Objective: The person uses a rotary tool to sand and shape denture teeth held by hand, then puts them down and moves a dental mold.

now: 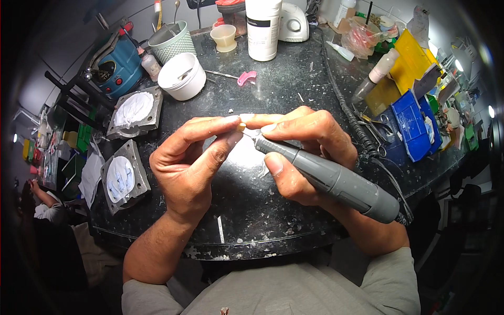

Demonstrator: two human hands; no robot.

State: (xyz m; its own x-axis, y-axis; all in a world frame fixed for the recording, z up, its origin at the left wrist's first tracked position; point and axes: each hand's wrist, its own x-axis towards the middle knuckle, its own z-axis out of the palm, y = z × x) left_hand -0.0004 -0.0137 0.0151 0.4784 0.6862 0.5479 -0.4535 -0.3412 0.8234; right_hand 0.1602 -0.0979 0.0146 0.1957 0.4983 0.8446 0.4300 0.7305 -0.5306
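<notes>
Over the middle of the black worktop (262,220), my left hand (189,163) pinches a small yellowish tooth-like piece (241,127) between thumb and fingertips. My right hand (310,136) is wrapped round a grey rotary handpiece (341,184), its thin tip pointing left at the piece. Whether tip and piece touch, I cannot tell. The fingertips of both hands meet close by the piece. Beneath them lies a bright white patch (245,152), partly hidden by the hands. A dark coiled cord (362,126) runs along the right side, near the handpiece's back end.
Two metal flask halves with white plaster, one upper (153,113) and one lower (140,184), lie at left. Behind stand a white tub (182,77), a pink curved piece (246,78) and a white bottle (263,31). Blue (411,126) and yellow bins crowd the right. A person's arm (44,195) shows far left.
</notes>
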